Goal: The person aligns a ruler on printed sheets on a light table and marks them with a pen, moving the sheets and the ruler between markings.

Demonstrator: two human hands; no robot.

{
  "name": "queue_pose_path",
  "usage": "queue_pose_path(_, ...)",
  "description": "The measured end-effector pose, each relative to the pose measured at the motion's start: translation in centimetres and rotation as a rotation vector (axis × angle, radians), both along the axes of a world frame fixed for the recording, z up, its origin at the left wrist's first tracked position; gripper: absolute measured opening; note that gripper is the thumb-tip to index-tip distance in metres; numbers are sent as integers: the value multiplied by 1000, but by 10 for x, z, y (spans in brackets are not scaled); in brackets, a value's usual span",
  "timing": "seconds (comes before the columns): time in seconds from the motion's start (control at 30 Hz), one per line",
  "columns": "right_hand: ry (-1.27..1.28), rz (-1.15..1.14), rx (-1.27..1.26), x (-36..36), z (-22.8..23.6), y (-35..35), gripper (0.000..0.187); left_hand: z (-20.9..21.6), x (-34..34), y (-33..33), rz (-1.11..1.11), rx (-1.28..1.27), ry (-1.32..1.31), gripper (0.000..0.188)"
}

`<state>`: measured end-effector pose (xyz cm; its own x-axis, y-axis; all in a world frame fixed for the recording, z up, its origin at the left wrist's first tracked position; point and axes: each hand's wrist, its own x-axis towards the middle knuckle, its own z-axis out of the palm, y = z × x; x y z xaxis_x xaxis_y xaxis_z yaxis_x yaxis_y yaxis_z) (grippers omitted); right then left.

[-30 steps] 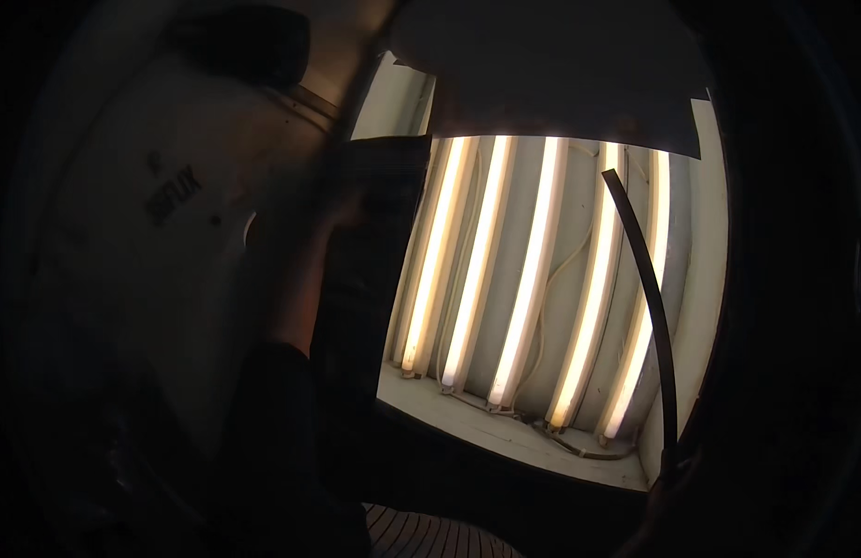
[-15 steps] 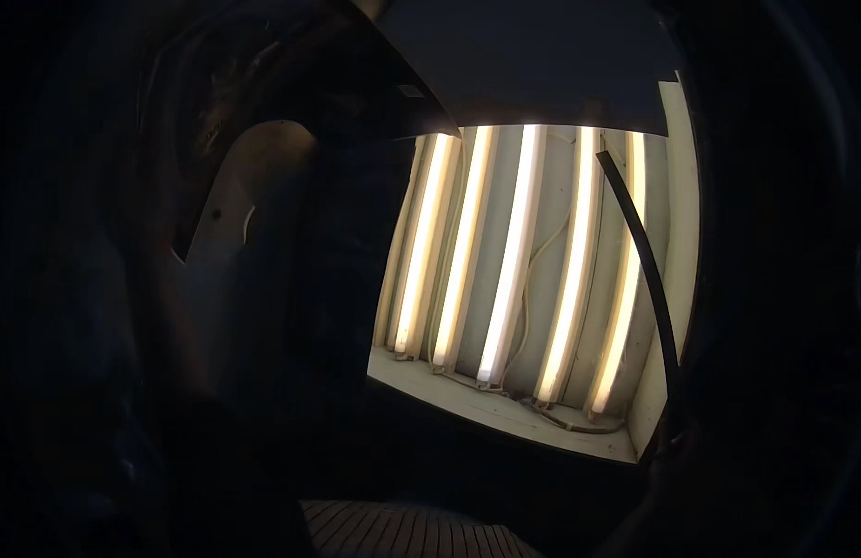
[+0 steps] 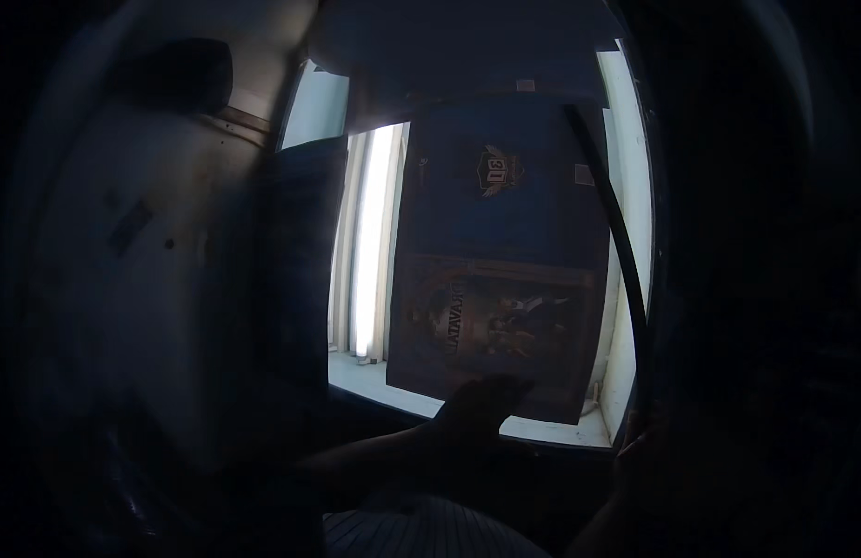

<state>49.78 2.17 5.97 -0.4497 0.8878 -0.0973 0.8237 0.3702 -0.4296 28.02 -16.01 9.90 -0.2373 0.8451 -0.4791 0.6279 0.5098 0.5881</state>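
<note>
A dark printed sheet covers most of a lit light box, with a winged crest on its blue upper half and figures pictured below. My left hand, a dark silhouette, overlaps the sheet's lower edge; its forearm comes in from the lower left. Shadow hides how its fingers lie. At the box's lower right corner, my right hand appears closed round the lower end of a long, thin, slightly bent black strip. That strip rises along the sheet's right side, crossing its upper right corner.
One bright tube lamp shows left of the sheet, inside the pale frame of the light box. A dark panel hangs over the top. Further left stands a stained pale surface. Striped cloth shows at the bottom.
The printed sheet now covers most of the lamps, which were bare before. My left hand and forearm have come into view. The view has shifted, and the strip's top sits higher and further left.
</note>
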Motion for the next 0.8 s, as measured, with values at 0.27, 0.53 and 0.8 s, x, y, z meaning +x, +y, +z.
queue_pose_path(0.27, 81, -58, -221, -22, 15, -51, 30, -61, -161, 80, -78, 344, 726, 82)
queue_pose_path(0.53, 417, -166, -579, -38, -43, -70, 29, -72, -124, 59, 297, 136, 726, 76)
queue_pose_path(0.8, 232, 30, -49, -93, -13, -58, 33, -79, -262, 141, 237, 506, 691, 59)
